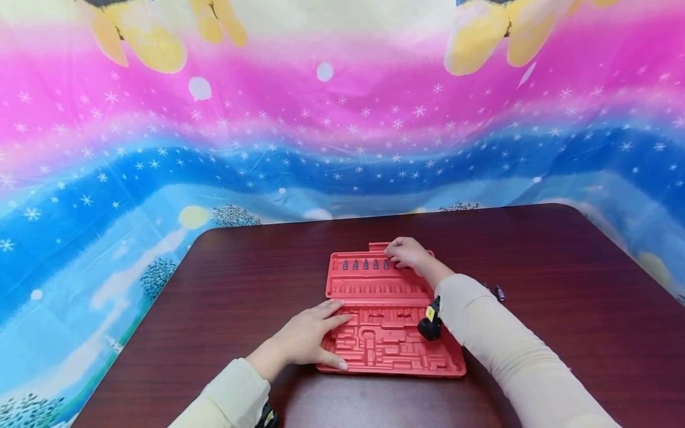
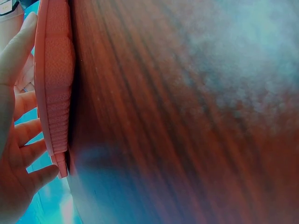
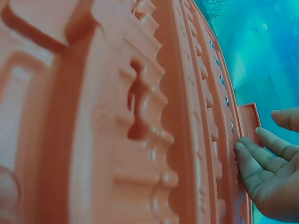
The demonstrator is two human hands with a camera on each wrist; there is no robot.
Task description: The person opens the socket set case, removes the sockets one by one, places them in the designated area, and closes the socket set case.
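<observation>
While my left hand [image 1: 304, 334] rests on the left edge of the case [image 1: 395, 337], its fingers are extended and spread, the thumb at the near corner. My right hand [image 1: 411, 253] is at the right end of the far row, thumb and forefinger close together at the moulding; whether anything sits between them is hidden, so I cannot tell if it holds a piece. The case is red, lies open on the dark counter [image 1: 257, 267], and has its hinge line running crosswise between both halves. Five bits [image 1: 366, 264] stand in a row in the far half, left of my right fingertips. The near half shows bare moulded recesses. A loose bit [image 1: 500, 293] lies on the counter to the right, beyond my right sleeve [image 1: 514, 356]. Behind the counter hangs a printed cloth [image 1: 342, 137] in pink and blue, marked with snowflakes.
</observation>
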